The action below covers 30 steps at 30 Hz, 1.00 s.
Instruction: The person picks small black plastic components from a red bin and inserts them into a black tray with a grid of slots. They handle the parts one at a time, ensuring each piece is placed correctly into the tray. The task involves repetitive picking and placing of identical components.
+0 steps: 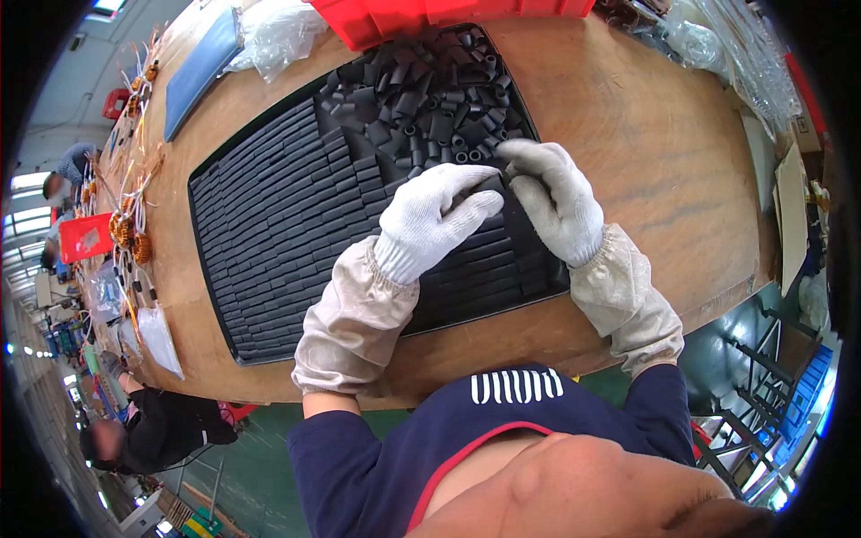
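My left hand (439,215), in a white knit glove and pale sleeve cover, is over a shallow black tray (220,327). Its thumb and forefinger close on a short black tube (489,185). Just to the right, my right hand (560,199), gloved alike, has its fingers half curled and apart from the thumb. Nothing plainly shows between them. Tightly packed rows of black tubes (278,215) fill the tray's left and near parts. A loose heap of black tubes (430,99) covers its far right part. The spots under my hands are hidden.
The tray lies on a wooden table (646,152). Beyond it stands a red bin (430,11), with clear plastic bags (278,40) and a blue-grey panel (204,72) at far left. Wired copper coils (139,242) line the left edge. A person in black (170,430) sits at left.
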Each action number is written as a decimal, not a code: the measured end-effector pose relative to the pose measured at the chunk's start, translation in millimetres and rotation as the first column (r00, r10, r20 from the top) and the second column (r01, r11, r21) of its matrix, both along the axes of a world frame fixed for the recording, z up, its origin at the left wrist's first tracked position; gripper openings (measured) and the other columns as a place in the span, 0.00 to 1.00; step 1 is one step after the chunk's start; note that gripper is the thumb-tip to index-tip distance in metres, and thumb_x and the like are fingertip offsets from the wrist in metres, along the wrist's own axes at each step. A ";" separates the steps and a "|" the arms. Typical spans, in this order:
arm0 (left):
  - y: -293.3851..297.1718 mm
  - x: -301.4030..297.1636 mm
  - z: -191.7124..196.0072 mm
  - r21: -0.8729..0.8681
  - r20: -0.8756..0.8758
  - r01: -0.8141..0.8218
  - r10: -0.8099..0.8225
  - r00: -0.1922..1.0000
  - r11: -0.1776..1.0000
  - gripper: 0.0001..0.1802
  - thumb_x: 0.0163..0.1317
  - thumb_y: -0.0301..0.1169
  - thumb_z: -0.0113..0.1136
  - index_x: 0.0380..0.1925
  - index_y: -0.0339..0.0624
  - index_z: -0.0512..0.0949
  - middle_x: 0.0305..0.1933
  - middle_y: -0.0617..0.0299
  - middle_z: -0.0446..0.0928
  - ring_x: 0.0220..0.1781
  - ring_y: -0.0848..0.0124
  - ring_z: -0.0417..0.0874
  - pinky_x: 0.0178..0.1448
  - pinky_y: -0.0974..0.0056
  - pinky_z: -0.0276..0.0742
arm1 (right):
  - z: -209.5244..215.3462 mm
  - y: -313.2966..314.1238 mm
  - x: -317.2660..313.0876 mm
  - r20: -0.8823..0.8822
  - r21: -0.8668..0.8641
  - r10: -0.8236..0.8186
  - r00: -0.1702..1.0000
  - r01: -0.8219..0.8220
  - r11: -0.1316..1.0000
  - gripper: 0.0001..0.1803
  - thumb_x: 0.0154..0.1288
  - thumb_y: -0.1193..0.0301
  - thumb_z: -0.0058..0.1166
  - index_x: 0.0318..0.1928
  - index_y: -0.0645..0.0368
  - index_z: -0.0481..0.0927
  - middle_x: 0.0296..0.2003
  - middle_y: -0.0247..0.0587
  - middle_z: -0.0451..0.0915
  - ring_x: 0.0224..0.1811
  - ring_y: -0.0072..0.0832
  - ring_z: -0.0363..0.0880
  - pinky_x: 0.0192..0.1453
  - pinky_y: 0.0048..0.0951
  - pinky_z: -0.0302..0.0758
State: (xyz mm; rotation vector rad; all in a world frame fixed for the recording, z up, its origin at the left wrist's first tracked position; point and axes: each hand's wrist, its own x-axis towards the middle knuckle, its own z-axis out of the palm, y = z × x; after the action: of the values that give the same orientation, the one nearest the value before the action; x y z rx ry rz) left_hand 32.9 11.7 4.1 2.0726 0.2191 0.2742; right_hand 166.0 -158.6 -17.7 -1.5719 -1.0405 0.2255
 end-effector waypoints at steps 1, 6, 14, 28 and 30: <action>1.5 0.9 0.3 0.073 0.010 0.006 -0.007 1.000 0.997 0.17 0.65 0.29 0.72 0.55 0.41 0.86 0.41 0.57 0.85 0.36 0.71 0.83 0.44 0.67 0.79 | -5.6 0.6 -5.5 -0.218 0.024 -0.019 0.976 0.025 0.999 0.19 0.70 0.83 0.61 0.59 0.60 0.80 0.48 0.43 0.84 0.50 0.31 0.84 0.58 0.32 0.81; 6.4 4.7 -6.8 0.205 0.141 -0.024 -0.005 0.990 0.979 0.17 0.64 0.33 0.74 0.52 0.45 0.87 0.33 0.57 0.81 0.30 0.63 0.81 0.37 0.61 0.78 | -9.5 -7.6 -0.5 -0.404 0.037 0.068 0.912 -0.058 0.998 0.20 0.75 0.83 0.56 0.65 0.63 0.75 0.53 0.42 0.82 0.56 0.26 0.82 0.64 0.29 0.79; 4.6 2.1 -8.2 0.116 0.092 0.032 -0.043 0.995 0.993 0.18 0.65 0.28 0.71 0.56 0.42 0.86 0.39 0.55 0.85 0.38 0.62 0.85 0.45 0.61 0.80 | -5.9 -2.2 -4.4 -0.362 0.019 0.073 0.929 -0.070 0.997 0.16 0.74 0.82 0.59 0.59 0.62 0.78 0.50 0.40 0.83 0.54 0.25 0.83 0.63 0.30 0.80; 1.7 1.7 5.3 0.361 -0.032 0.020 -0.009 0.999 0.933 0.18 0.60 0.34 0.75 0.50 0.46 0.88 0.49 0.54 0.85 0.52 0.56 0.86 0.56 0.57 0.82 | 5.6 -3.6 3.5 -0.046 -0.063 -0.024 0.999 0.021 0.998 0.09 0.69 0.80 0.61 0.48 0.63 0.86 0.53 0.47 0.82 0.55 0.37 0.83 0.59 0.34 0.80; -2.5 3.4 -2.4 0.575 0.023 -0.004 -0.011 1.000 0.818 0.19 0.52 0.38 0.79 0.45 0.50 0.88 0.57 0.53 0.81 0.60 0.49 0.80 0.61 0.51 0.80 | 2.8 -3.2 6.0 -0.130 -0.068 -0.059 0.990 0.051 0.996 0.09 0.70 0.80 0.60 0.48 0.63 0.86 0.54 0.46 0.82 0.55 0.34 0.83 0.59 0.32 0.80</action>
State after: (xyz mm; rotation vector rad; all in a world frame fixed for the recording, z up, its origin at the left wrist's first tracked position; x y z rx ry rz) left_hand 36.3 9.2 1.8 2.6712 0.1225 0.4013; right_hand 172.0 -161.8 -14.9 -1.6189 -0.8939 0.3232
